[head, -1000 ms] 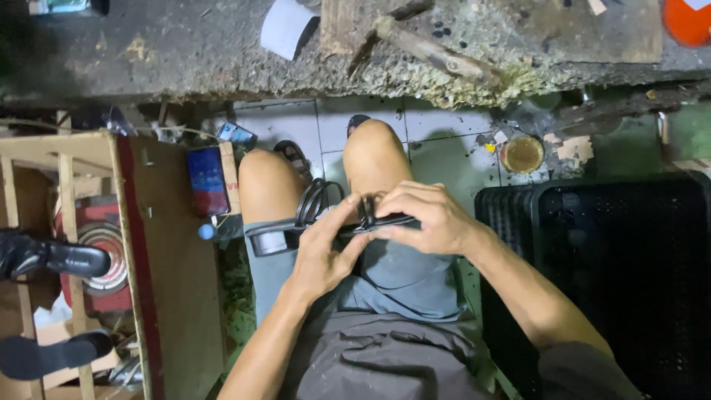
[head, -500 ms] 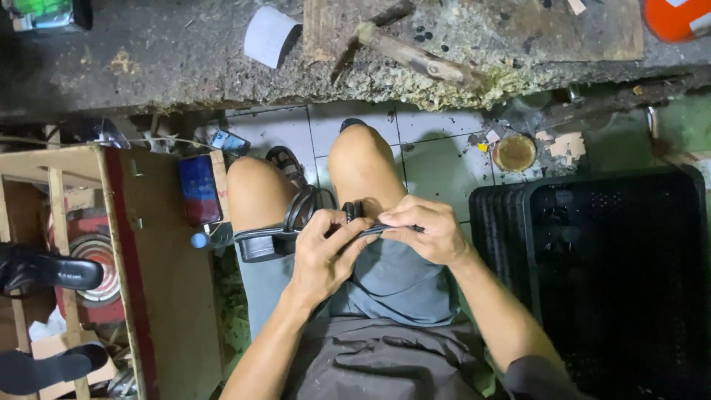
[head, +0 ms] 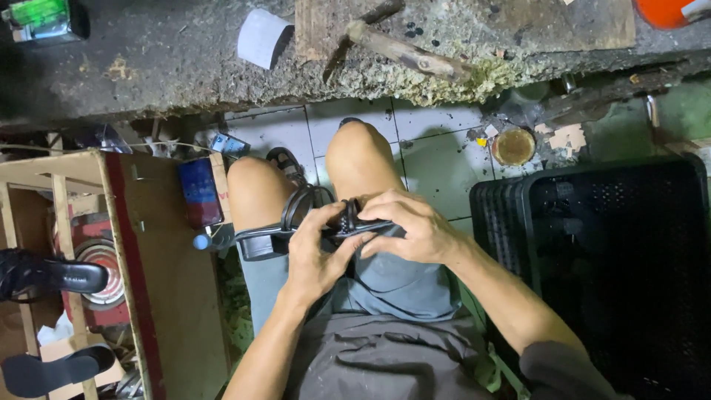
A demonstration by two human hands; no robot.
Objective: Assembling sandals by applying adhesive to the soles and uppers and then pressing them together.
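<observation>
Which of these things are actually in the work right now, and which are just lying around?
In hand:
- black strappy sandal, on the lap
- left hand, gripping its straps
- right hand, pinching the braided strap

Lying about:
- hammer on the workbench
- black crate
- two black sandals on the wooden rack
- round tin on the floor

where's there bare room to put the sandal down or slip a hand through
Both hands, left hand and right hand, grip the black sandal over the lap. Bare floor tiles lie between the right knee and the round tin lid. The workbench has bare grey surface left of the white paper. Crowded: the wooden shelf and black crate hem the legs in.
</observation>
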